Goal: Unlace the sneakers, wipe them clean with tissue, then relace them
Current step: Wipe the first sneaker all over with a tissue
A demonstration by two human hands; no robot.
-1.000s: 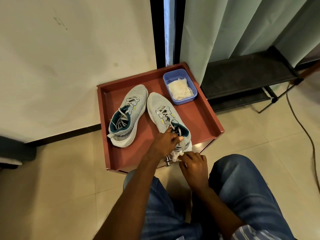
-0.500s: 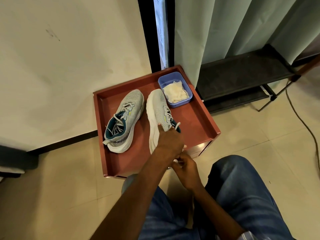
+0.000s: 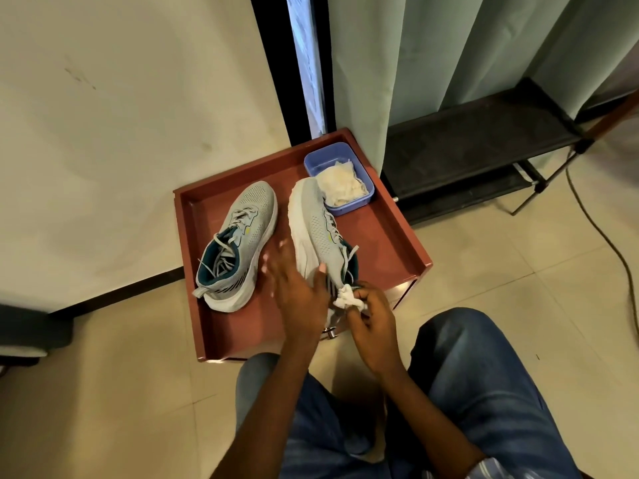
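Note:
Two grey sneakers with teal lining lie in a red-brown tray [image 3: 380,243] on the floor. The left sneaker [image 3: 242,229] rests upright, its laces loose. The right sneaker [image 3: 311,219] is tipped on its side, white sole facing left. My left hand [image 3: 297,292] holds it at the heel, thumb on the upper and fingers spread along the sole. My right hand [image 3: 371,319] pinches a crumpled white tissue [image 3: 347,300] against the heel.
A blue tub [image 3: 367,184] of crumpled tissues [image 3: 340,186] sits in the tray's far right corner. A black shoe rack [image 3: 477,133] and green curtain [image 3: 432,46] stand to the right, with a cable [image 3: 608,236] on the tiles. My knees in jeans are below the tray.
The right sneaker went from flat to tipped on its side. My left hand slid down to its heel and sole, and the tissue in my right hand is now pressed to the heel.

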